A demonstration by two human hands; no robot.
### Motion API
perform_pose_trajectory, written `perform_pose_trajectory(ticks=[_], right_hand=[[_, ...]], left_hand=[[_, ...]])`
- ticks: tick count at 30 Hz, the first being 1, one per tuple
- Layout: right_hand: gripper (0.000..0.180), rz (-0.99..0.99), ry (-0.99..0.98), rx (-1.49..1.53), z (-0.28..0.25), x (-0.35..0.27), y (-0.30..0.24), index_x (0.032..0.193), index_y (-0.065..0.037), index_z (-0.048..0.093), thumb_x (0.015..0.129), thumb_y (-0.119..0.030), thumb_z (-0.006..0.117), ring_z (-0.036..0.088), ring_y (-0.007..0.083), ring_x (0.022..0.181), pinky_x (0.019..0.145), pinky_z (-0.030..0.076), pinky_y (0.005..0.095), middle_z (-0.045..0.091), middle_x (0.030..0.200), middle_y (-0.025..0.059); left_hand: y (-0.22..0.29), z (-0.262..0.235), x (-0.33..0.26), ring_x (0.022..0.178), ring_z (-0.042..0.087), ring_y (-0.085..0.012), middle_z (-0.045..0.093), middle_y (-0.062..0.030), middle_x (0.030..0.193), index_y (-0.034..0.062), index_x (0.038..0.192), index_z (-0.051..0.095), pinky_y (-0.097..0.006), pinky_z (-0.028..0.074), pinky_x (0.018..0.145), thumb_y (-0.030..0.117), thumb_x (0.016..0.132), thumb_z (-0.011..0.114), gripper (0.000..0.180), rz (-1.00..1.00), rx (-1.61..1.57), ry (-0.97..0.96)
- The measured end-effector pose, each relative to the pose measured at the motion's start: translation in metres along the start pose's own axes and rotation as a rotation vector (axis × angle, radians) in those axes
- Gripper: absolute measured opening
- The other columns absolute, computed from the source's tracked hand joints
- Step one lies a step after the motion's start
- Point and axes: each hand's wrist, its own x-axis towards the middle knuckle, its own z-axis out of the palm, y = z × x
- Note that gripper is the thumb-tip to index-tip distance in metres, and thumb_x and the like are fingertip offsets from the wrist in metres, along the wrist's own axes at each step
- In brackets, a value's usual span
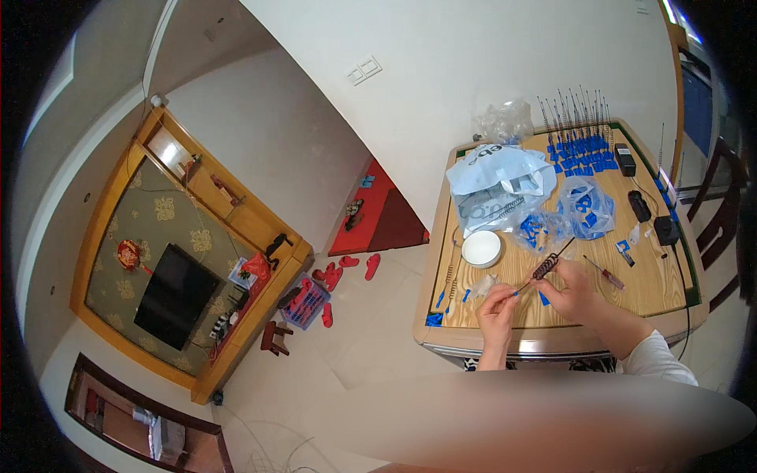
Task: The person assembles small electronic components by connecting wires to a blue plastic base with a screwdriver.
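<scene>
Near the front edge of the table, my left hand (496,312) pinches the lower end of a thin dark rod, with a small blue bit at its fingertips. My right hand (571,293) is closed on the same rod, just below its dark coil spring (545,266). The rod slants up to the right, its thin tip rising past the spring. To the right of my right hand lies a screwdriver (609,277) with a reddish handle. A white bowl (481,251) stands beyond my left hand. Several similar spring rods (579,126) stand upright on blue bases at the back.
On the wooden table (658,292) are a blue-white plastic bag (505,177), a clear bag of blue parts (593,213), a black power adapter (666,230) and a black device (624,160). More spring rods (452,293) lie at the left. A dark chair (721,213) stands at the right.
</scene>
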Motion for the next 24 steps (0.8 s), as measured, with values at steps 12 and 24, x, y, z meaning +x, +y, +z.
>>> perform_pose_trajectory(ticks=[12,24], right_hand=[[0.016,-0.033,-0.088,-0.032,0.000,0.007,-0.001,0.083,-0.001,0.060,0.072,-0.008,0.070,0.064,0.0271,0.070,0.059,0.048,0.0333,0.063,0.078,0.0126],[0.016,-0.073,-0.149,-0.022,-0.001,0.013,-0.003,0.085,0.001,0.060,0.073,-0.006,0.068,0.064,0.0268,0.073,0.062,0.050,0.0328,0.064,0.081,0.0136]], left_hand=[[0.004,0.001,0.002,0.092,0.054,-0.0172,0.058,-0.0089,0.093,-0.0019,0.086,0.064,-0.027,0.042,0.083,-0.013,0.073,0.063,0.017,-0.013,0.099,0.006],[0.007,-0.001,0.005,0.088,0.056,-0.0183,0.062,-0.0075,0.090,0.0009,0.089,0.065,-0.028,0.043,0.083,-0.010,0.071,0.068,0.021,0.185,0.423,-0.017]])
